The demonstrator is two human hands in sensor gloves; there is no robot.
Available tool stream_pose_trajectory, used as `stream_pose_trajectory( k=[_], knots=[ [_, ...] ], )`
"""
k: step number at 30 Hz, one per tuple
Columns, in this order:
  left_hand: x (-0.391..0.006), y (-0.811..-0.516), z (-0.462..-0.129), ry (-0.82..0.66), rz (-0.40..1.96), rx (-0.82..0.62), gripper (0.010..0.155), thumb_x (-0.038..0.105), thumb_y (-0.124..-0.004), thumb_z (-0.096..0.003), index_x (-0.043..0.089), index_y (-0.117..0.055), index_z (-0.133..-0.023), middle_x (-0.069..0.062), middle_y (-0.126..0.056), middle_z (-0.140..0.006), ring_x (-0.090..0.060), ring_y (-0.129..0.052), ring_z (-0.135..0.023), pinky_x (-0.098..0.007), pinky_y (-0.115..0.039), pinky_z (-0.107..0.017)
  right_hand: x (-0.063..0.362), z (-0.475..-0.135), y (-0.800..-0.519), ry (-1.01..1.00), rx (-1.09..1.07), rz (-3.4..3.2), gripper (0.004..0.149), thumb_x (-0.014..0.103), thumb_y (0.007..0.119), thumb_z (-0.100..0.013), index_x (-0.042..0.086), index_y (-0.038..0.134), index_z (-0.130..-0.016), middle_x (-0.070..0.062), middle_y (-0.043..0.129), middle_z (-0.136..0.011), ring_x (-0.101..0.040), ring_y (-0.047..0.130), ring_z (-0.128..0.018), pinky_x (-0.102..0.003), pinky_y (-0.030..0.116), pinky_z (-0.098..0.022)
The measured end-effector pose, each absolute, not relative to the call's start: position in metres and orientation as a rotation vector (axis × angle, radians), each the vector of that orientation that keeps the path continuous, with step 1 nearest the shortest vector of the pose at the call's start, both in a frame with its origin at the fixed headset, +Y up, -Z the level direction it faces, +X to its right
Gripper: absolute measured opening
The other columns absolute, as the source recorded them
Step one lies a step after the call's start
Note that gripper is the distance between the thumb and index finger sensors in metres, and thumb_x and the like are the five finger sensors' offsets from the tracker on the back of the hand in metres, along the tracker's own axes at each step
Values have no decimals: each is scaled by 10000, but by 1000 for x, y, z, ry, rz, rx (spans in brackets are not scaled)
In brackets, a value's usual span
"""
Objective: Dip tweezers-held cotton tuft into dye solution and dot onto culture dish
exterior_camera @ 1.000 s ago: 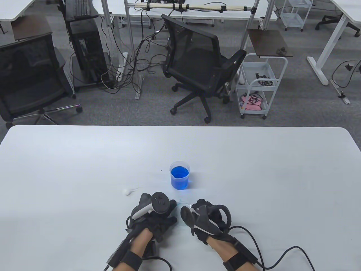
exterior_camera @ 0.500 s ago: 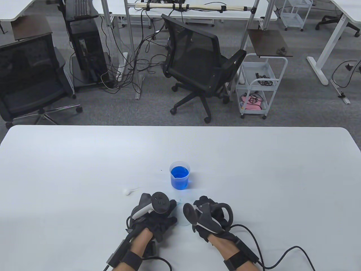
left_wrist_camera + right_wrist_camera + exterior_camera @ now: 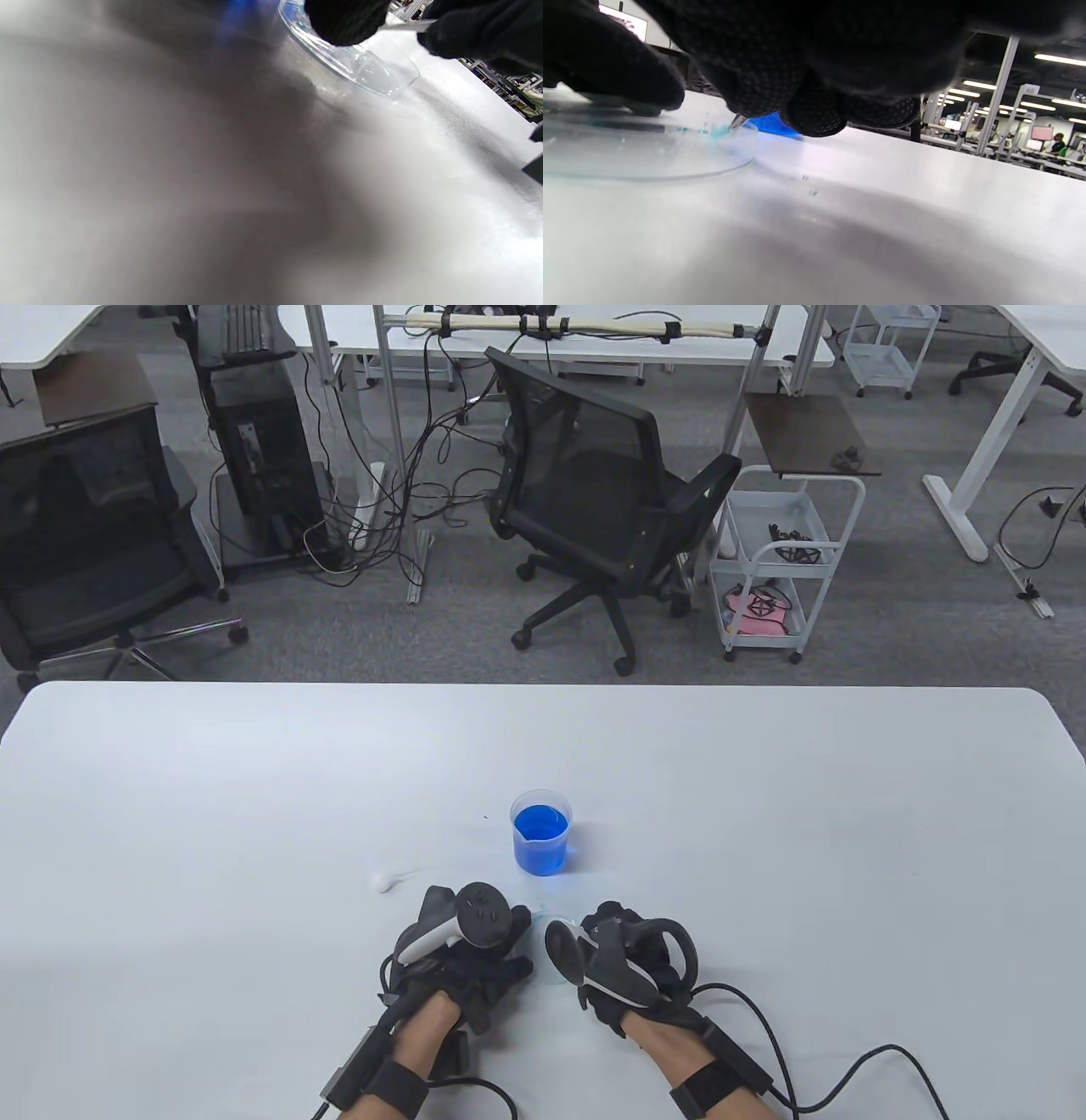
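Observation:
A clear culture dish (image 3: 649,146) lies on the table between my hands, mostly hidden in the table view. My left hand (image 3: 479,937) holds its near-left rim, one fingertip (image 3: 343,21) on the edge. My right hand (image 3: 624,954) pinches metal tweezers (image 3: 407,26). Their tip (image 3: 736,123) points down into the dish, where a teal-blue wet smear (image 3: 715,132) shows. The cotton at the tip is too small to make out. The beaker of blue dye (image 3: 541,836) stands just beyond the hands.
A loose white cotton tuft (image 3: 383,881) lies on the table to the left of the beaker, ahead of my left hand. A few small droplets (image 3: 808,186) dot the tabletop near the dish. Glove cables (image 3: 848,1069) trail off the near edge.
My right hand shifted slightly right and away half a second ago, then came back over the dish. My left hand, the dish and the beaker stayed put.

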State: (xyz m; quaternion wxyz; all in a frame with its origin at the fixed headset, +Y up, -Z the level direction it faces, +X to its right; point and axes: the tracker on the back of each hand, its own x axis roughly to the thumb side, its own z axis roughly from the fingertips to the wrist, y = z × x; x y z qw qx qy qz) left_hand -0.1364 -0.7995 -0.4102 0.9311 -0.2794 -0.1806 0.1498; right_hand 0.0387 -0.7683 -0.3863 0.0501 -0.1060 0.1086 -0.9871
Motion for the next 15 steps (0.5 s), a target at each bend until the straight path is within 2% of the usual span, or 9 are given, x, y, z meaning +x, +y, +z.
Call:
stream_pose_trajectory(
  k=[7,15],
  knots=[
    [-136,-799,-410,-370,307,-572,701,424,-639,-626,237,-225,-1160,-236,-87,-1225,-548,-73,-1044,-775,-125,-649,54,-372,-745,436,-304,-3057,402,282,920,-261,-4,1068,-502,-244,1017,-550,-156,969,-180,-306,875,-41],
    [-137,-799,-410,-364,306,-575,701,425,-638,-625,240,-224,-1160,-233,-86,-1225,-545,-72,-1045,-774,-124,-651,40,-371,-774,320,-396,-2951,400,281,921,-260,-3,1069,-500,-243,1019,-550,-157,969,-180,-307,876,-41]
  ],
)
